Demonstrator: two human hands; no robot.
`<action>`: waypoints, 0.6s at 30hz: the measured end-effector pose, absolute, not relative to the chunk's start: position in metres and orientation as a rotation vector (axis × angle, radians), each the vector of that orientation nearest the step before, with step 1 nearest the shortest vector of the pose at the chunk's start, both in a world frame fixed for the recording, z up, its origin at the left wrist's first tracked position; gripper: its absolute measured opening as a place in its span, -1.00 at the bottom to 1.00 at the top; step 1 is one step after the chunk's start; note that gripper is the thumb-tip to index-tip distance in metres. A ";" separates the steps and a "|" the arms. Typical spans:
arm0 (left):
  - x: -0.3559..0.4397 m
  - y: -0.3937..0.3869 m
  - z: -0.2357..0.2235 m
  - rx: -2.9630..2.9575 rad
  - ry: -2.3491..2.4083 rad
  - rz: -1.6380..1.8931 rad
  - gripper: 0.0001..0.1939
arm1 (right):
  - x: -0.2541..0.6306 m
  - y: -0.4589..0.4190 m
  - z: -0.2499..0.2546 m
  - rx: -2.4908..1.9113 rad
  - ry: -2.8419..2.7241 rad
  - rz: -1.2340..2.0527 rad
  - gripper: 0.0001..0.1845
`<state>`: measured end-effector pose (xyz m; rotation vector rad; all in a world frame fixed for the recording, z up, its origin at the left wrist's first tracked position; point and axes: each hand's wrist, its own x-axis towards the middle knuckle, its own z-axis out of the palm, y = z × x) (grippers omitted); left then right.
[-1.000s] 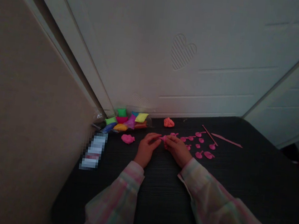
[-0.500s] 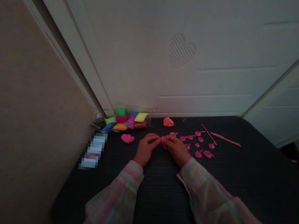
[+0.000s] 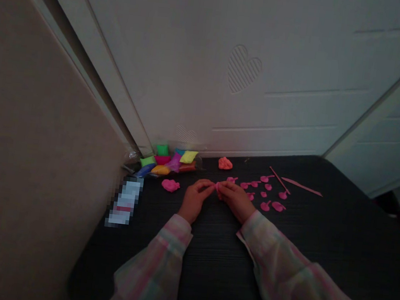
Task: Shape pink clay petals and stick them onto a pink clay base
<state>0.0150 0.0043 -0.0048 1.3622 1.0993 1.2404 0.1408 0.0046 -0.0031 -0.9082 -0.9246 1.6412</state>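
Between the fingertips of both hands is a small piece of pink modelling clay, partly covered by the fingers. My left hand pinches it from the left, thumb and fingers pressed together. From the right, my right hand grips the same piece with closed fingers. Several small pink clay pieces, flattened and some with thin tails, lie to the right of my right hand, such as a petal-like piece. A larger pink clay lump rests left of my left hand.
Bags of coloured clay lie at the back left by the white panel. An orange clay lump sits at the back. Two pink modelling tools, a thin stick and a flat blade, lie right on the dark table.
Both hands stay in nearly the same place, fingers still pinching the pink clay. The fingertips have shifted very slightly; the other things lie as before.
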 end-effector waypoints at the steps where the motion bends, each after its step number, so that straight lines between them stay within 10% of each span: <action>1: 0.015 0.004 -0.005 1.351 1.098 1.239 -0.86 | 0.141 0.005 -0.003 -0.905 -0.921 1.641 -0.83; 18: 0.015 0.004 -0.003 1.318 1.123 1.170 -0.85 | 0.145 0.008 -0.011 -0.897 -0.973 1.605 -0.79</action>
